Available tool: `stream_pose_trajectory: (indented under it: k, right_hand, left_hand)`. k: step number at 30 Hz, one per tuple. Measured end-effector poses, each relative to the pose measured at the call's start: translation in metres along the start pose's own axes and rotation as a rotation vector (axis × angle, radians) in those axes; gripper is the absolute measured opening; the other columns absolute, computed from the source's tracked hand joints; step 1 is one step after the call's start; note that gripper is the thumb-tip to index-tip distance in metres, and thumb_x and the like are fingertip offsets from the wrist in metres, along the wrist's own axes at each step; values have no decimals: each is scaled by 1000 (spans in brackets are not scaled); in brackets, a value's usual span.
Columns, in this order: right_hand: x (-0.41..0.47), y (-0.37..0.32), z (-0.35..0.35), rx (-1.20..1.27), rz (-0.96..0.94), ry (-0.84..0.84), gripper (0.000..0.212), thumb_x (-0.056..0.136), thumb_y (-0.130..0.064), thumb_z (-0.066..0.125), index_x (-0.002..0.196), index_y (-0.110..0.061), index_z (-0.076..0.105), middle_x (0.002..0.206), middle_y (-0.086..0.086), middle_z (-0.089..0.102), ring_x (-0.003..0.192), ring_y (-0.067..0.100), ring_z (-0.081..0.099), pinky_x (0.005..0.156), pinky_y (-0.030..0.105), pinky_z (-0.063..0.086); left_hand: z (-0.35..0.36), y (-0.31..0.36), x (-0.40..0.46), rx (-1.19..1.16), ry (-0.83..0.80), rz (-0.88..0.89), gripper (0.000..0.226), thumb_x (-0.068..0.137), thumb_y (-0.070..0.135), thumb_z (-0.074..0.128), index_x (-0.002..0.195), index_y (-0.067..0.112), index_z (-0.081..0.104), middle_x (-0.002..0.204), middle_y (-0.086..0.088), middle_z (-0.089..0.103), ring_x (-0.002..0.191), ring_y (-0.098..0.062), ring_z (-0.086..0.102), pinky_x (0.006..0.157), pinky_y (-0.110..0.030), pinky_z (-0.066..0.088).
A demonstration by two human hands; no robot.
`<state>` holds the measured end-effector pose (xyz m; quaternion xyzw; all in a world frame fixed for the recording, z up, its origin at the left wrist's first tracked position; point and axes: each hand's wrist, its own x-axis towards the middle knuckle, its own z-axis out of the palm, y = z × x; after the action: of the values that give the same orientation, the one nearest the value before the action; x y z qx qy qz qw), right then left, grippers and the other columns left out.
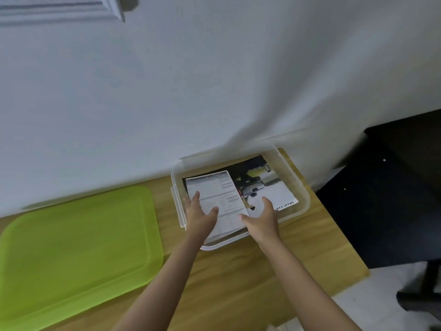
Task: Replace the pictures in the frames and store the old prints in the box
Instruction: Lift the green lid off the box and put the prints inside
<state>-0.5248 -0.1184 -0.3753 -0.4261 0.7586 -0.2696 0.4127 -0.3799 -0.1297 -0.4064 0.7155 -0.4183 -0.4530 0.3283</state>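
Wooden tabletop (238,271) against a white wall: left hand (199,216) and right hand (262,218), apart with fingers spread, flatten old prints (222,199) inside the clear box (303,187), probably so the green lid (78,247) at nine o'clock can close.

A wooden counter (238,278) runs along a white wall (214,80). To the right of the counter stands a piece of black furniture (393,199) with a few small pale dots on its top; what it is cannot be told. Below it shows a strip of pale floor (372,304), with a dark blurred shape (422,297) at the right edge. In the upper left corner, white moulded trim (59,9) hangs on the wall, blurred.
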Motion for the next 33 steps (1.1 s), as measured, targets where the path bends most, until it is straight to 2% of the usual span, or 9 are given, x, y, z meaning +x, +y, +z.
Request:
stream_pose_trajectory:
  k: [3, 8, 12, 15, 19, 22, 27, 30, 33]
  right_hand:
    - [-2, 0, -7, 18, -16, -4, 82, 82, -16, 72, 147, -20, 22, 154, 11, 18, 135, 28, 35, 93, 28, 42]
    - [-7, 5, -11, 106, -158, -80, 75, 83, -13, 69, 145, -18, 27, 151, 2, 32, 138, 21, 32, 103, 31, 36]
    - [-21, 5, 5, 231, -297, -188, 63, 83, -8, 67, 138, -19, 38, 140, -5, 46, 131, 10, 41, 100, 20, 37]
    - [-41, 2, 26, 244, -381, -286, 51, 83, -7, 67, 129, -20, 48, 124, -9, 57, 116, -1, 52, 88, 6, 39]
    - [-76, -3, 61, 276, -473, -420, 40, 82, -1, 67, 114, -23, 55, 108, -4, 64, 104, 2, 60, 88, 12, 44]
    - [-94, -11, 98, 229, -487, -502, 37, 84, -2, 66, 110, -25, 54, 106, -1, 62, 103, 3, 61, 86, 10, 44]
    - [-107, -13, 170, -98, -513, -345, 41, 87, -18, 63, 124, -24, 48, 125, -1, 43, 115, 11, 46, 90, 17, 36]
    - [-107, -16, 203, -287, -418, -230, 54, 86, -26, 62, 134, -20, 39, 141, 11, 25, 131, 26, 30, 94, 31, 41]
    - [-106, -21, 222, -420, -281, -196, 66, 86, -36, 61, 141, -18, 30, 145, 19, 23, 134, 36, 24, 107, 46, 33]
  left_hand:
    - [-2, 1, -5, -16, 11, 64, 72, 88, 26, 60, 147, 21, 19, 158, -3, 5, 145, -18, 6, 115, -40, 16]
    - [-9, 5, -22, -54, 128, 164, 66, 88, 23, 60, 144, 19, 26, 152, 0, 28, 141, -15, 24, 115, -40, 25]
    - [-24, -6, -44, -84, 273, 182, 60, 86, 19, 63, 139, 20, 36, 140, 6, 44, 130, -9, 39, 108, -34, 36]
    - [-43, -27, -60, -79, 362, 157, 56, 85, 14, 63, 136, 16, 40, 133, 7, 47, 124, -7, 42, 100, -26, 35]
    - [-83, -67, -81, -126, 471, 38, 52, 87, 12, 62, 135, 13, 42, 135, -1, 49, 125, -14, 45, 99, -28, 36]
    - [-124, -94, -89, -177, 554, -55, 44, 88, 10, 59, 130, 12, 46, 133, -4, 52, 122, -15, 47, 96, -27, 36]
    - [-210, -138, -97, -53, 696, -107, 40, 87, 12, 60, 126, 15, 51, 127, -6, 50, 113, -16, 46, 85, -30, 36]
    - [-261, -163, -95, 45, 738, -178, 42, 85, 13, 61, 126, 14, 52, 130, -14, 47, 121, -32, 40, 94, -42, 36]
    - [-298, -186, -90, 107, 709, -314, 47, 85, 17, 60, 130, 16, 48, 137, -16, 39, 125, -39, 32, 101, -51, 30]
